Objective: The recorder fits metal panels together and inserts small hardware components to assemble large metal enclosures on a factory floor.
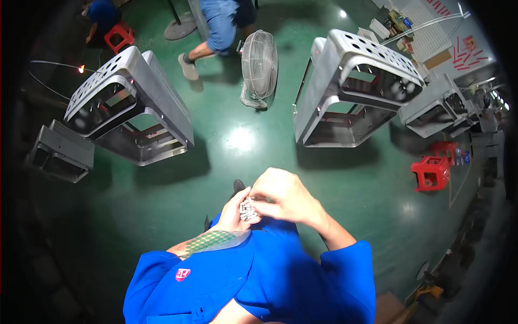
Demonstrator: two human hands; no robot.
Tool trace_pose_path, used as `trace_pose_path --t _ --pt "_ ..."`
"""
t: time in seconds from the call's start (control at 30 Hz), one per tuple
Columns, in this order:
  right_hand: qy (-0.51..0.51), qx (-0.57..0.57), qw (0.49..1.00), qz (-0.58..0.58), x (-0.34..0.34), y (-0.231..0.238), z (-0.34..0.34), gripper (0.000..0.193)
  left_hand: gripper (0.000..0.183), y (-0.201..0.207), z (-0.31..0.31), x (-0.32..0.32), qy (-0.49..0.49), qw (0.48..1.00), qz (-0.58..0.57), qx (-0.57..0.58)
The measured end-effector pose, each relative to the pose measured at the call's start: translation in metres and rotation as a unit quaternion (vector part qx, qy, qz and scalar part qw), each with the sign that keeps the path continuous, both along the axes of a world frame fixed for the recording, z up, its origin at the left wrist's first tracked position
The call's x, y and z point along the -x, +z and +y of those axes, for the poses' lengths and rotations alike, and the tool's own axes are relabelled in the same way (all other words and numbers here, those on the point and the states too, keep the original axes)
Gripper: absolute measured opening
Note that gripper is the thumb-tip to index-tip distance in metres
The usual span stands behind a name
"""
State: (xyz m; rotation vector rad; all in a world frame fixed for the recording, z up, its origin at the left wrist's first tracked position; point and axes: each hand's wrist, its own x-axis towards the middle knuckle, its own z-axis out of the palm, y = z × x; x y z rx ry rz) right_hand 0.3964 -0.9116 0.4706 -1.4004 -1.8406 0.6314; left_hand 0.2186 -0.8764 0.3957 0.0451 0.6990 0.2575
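Note:
In front of my body, my left hand [232, 212] is cupped round a small heap of silvery metal pieces [247, 209], short like screws or rivets; their exact kind is too small to tell. My right hand [286, 195] reaches over the heap, thumb and fingers drawn together at its edge. What those fingertips hold, if anything, is hidden. Across my left forearm lies a clear sheet with rows of green dots [216, 241]. Both hands are above the green floor.
Large grey metal housings stand at left [129, 108] and right [353, 92], with smaller housings [60, 151] beyond. A floor fan [259, 67] is ahead, beside a person's leg [216, 40]. Red stools [431, 173] stand at right. Cables hang over both large housings.

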Motion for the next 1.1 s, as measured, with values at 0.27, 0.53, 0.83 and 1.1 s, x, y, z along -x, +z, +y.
trace_pose_path --t 0.27,0.53,0.83,1.1 --pt "-0.107 -0.067 0.979 -0.163 -0.043 0.013 -0.141 0.016 0.025 0.022 -0.113 -0.092 -0.054 0.998 0.015 0.027" --pt "-0.170 -0.017 0.977 -0.128 -0.160 0.018 -0.297 0.018 0.029 0.036 -0.247 -0.225 -0.201 0.979 0.007 0.024" --pt "-0.195 0.024 0.979 0.051 -0.284 0.047 -0.369 0.023 0.021 0.061 -0.303 -0.339 -0.232 0.969 0.075 0.044" --pt "-0.325 -0.015 0.748 0.578 -0.350 -0.048 -0.311 0.013 0.040 0.064 -0.258 -0.356 -0.306 0.952 -0.016 -0.007"
